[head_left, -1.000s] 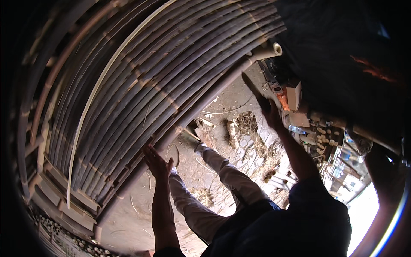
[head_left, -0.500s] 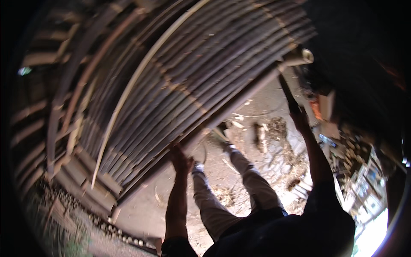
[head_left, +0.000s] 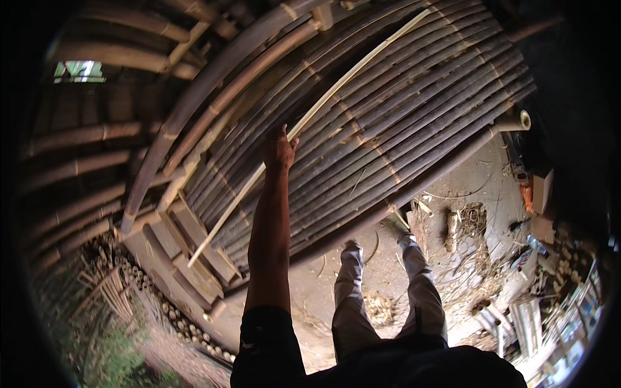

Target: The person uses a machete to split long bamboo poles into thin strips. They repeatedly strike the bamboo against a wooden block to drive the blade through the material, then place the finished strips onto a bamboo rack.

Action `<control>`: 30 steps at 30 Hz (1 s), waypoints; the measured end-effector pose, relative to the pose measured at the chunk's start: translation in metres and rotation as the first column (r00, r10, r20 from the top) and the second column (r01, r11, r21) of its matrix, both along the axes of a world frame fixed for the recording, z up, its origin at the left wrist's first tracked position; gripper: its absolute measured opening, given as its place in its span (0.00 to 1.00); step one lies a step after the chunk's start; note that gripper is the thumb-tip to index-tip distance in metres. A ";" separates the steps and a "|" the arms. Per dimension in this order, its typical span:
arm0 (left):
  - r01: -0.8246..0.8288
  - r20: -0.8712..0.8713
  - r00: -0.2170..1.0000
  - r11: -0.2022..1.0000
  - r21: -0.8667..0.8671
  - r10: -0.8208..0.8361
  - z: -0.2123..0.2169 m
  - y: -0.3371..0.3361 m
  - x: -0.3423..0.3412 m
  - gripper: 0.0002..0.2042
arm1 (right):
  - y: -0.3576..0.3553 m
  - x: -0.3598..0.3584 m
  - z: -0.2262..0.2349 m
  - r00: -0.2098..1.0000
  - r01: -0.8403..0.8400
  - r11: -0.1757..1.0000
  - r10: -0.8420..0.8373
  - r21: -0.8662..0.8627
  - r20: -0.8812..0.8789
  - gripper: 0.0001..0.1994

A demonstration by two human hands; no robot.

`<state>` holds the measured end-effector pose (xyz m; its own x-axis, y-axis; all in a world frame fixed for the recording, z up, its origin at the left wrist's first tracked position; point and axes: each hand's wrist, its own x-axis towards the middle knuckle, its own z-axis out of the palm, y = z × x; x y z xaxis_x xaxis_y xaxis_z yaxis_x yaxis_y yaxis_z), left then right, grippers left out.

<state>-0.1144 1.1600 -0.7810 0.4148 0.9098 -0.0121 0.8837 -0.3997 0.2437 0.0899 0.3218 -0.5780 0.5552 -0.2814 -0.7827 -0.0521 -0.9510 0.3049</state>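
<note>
My left hand [head_left: 280, 154] reaches forward over a platform of dark bamboo poles [head_left: 362, 174]. Its fingers close around a long pale bamboo strip [head_left: 356, 74], with the thumb and forefinger showing on either side. The strip slants across the platform from the near left end to the far edge. Cross ties run over the slats, and a thick round bamboo pole [head_left: 446, 165] forms the near edge. My right hand is out of view.
My legs [head_left: 352, 291] stand on a dirt floor at the near edge. A short log [head_left: 451, 229] and shavings lie right of my feet. Bamboo rails [head_left: 213, 97] rise along the far left. Cut bamboo pieces [head_left: 569, 265] are stacked at the right, beside a cardboard box [head_left: 542, 187].
My left hand has left the platform's near edge pole and moved forward onto the pale strip. My right hand, which held a dark long-bladed tool, has gone out of view. The view has shifted.
</note>
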 end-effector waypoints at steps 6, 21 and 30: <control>0.000 -0.122 0.992 0.965 -0.261 -0.033 -0.047 0.036 0.008 0.19 | 0.006 -0.081 0.006 0.961 0.268 0.960 -0.260 0.083 -0.091 0.21; 0.526 0.289 0.848 0.775 -0.350 -0.445 0.292 -0.221 -0.017 0.31 | 0.043 -0.064 -0.055 0.901 -0.178 0.729 -0.149 0.660 0.408 0.29; 0.626 0.454 0.779 0.583 -0.518 -0.433 0.446 -0.440 0.045 0.22 | 0.153 0.021 0.127 0.798 0.065 -0.123 -0.590 0.990 -0.125 0.29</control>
